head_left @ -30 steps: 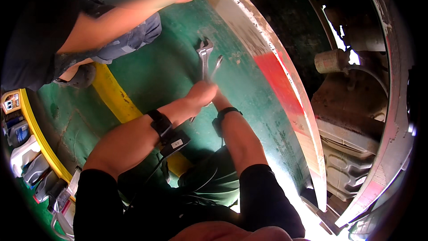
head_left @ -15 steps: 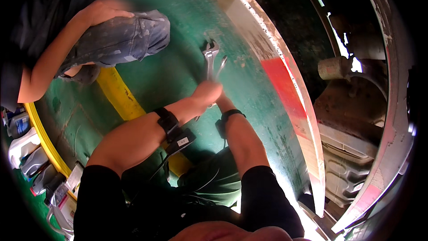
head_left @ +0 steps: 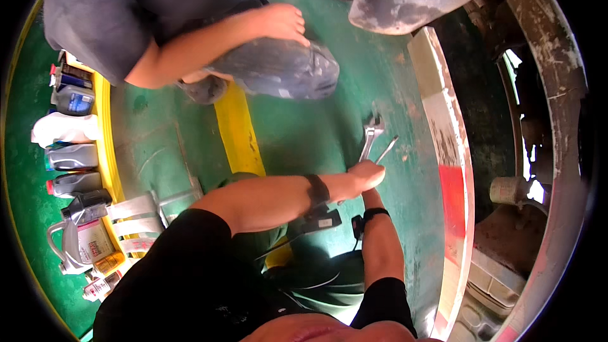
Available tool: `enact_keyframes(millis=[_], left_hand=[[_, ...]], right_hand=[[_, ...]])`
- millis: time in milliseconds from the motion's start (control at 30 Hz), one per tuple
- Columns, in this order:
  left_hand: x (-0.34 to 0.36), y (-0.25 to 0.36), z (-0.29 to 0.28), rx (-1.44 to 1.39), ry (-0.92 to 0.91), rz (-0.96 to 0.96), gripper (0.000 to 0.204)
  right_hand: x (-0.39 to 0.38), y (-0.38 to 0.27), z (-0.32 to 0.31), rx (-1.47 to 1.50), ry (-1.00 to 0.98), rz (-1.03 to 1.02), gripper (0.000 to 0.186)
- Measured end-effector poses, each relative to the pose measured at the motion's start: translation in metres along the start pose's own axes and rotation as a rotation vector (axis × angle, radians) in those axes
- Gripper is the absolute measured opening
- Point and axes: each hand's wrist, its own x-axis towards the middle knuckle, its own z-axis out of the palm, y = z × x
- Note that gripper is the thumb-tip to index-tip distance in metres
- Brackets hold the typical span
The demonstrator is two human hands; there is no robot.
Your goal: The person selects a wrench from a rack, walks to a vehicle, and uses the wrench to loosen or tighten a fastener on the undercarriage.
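My left hand (head_left: 366,175) is closed around the handle of a silver adjustable wrench (head_left: 368,141), whose jaw end points away from me above the green floor. A second, thinner metal tool (head_left: 387,150) sticks out of the same grip, slanting right; its kind is unclear. Just under and behind the left hand is my right hand (head_left: 371,198), its fingers mostly hidden, so which of the two tools it touches cannot be told. Black bands with small boxes are on both wrists.
A person (head_left: 253,57) crouches at the far left, one hand on a knee. Bottles (head_left: 73,157) line a yellow rail (head_left: 107,145) on the left. To the right stands a red-and-white beam (head_left: 451,202), beside vehicle parts (head_left: 506,234). A yellow stripe (head_left: 239,130) crosses the green floor.
The view has shifted left, so the hands, tools and other person appear further right and the hands lower. Both tools stay in the joined hands.
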Motion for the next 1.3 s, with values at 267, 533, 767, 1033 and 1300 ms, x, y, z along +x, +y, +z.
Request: enact_keyframes(millis=[267, 533, 767, 1033, 1300], left_hand=[[0.016, -0.01, 0.002, -0.298, 0.0, -0.082, 0.039], [0.025, -0.019, 0.005, -0.328, 0.029, -0.04, 0.024], [0.089, -0.074, 0.018, -0.071, 0.045, 0.168, 0.012], [0.066, -0.043, 0.017, -0.17, 0.047, -0.029, 0.022], [0.029, -0.022, 0.006, -0.46, 0.026, -0.091, 0.025]], right_hand=[[0.007, 0.007, 0.008, -0.019, 0.03, -0.014, 0.056], [0.014, 0.014, 0.02, -0.039, 0.085, -0.058, 0.054], [0.028, 0.009, 0.018, -0.113, -0.057, -0.149, 0.05], [0.038, 0.036, 0.054, -0.045, 0.159, -0.329, 0.054], [0.021, 0.0, 0.018, 0.087, -0.033, -0.048, 0.037]])
